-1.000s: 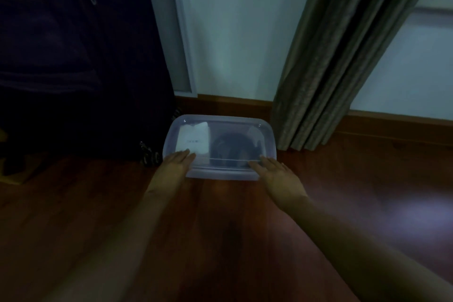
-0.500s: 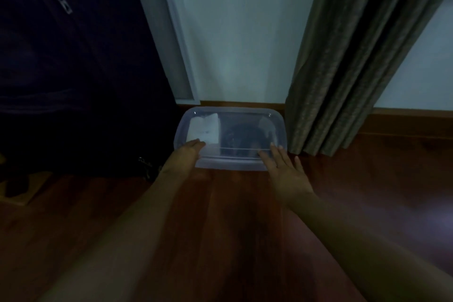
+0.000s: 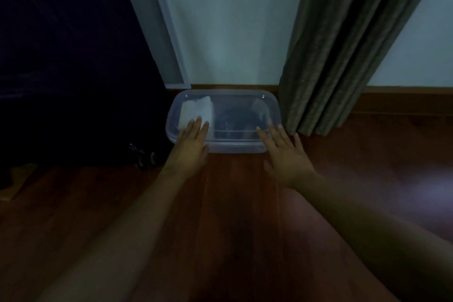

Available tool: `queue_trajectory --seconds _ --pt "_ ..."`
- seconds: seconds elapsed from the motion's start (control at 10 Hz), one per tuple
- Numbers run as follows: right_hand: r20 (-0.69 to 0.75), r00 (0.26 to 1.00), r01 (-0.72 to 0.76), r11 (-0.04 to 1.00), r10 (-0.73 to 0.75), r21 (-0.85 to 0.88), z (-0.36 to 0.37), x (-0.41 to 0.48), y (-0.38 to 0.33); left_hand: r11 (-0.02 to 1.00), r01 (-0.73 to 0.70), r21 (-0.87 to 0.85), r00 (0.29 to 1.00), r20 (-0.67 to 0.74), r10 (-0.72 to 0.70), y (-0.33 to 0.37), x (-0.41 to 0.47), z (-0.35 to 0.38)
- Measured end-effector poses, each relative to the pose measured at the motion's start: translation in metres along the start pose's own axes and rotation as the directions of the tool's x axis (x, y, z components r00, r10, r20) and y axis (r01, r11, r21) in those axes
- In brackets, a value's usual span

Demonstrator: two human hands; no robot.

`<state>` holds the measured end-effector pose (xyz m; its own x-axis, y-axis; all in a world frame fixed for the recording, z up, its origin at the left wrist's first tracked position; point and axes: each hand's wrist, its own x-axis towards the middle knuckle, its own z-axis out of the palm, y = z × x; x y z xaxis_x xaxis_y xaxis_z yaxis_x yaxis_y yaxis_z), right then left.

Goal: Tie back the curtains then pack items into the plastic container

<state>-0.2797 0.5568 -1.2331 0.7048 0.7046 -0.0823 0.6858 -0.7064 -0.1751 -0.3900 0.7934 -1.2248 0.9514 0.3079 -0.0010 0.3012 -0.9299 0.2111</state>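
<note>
Clear plastic container [image 3: 221, 148] on wooden floor [image 3: 232, 203] against the wall, just left of the grey curtain [image 3: 343, 56], left hand [image 3: 192, 142] and right hand [image 3: 284, 154] flat, fingers straight, on its lid

Cannot identify the dark shape [image 3: 234, 117] inside the container [image 3: 220, 92]: too dim. Cannot see its near corners under the left hand [image 3: 192, 141] and right hand [image 3: 285, 154]. Cannot follow the curtain [image 3: 343, 44] beside it past the top edge.
</note>
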Motion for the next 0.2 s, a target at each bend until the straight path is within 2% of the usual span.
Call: queue_trajectory --seconds 0.1,0.2 --pt "-0.056 0.997 -0.05 0.993 0.056 0.103 -0.003 -0.01 -0.002 0.999 -0.035 0.002 0.999 0.034 0.035 0.021 -0.017 -0.007" --pt "-0.041 0.966 -0.229 0.923 0.253 0.311 -0.003 -0.054 -0.013 0.996 -0.084 -0.026 0.992 0.093 0.086 0.052 -0.047 -0.035"
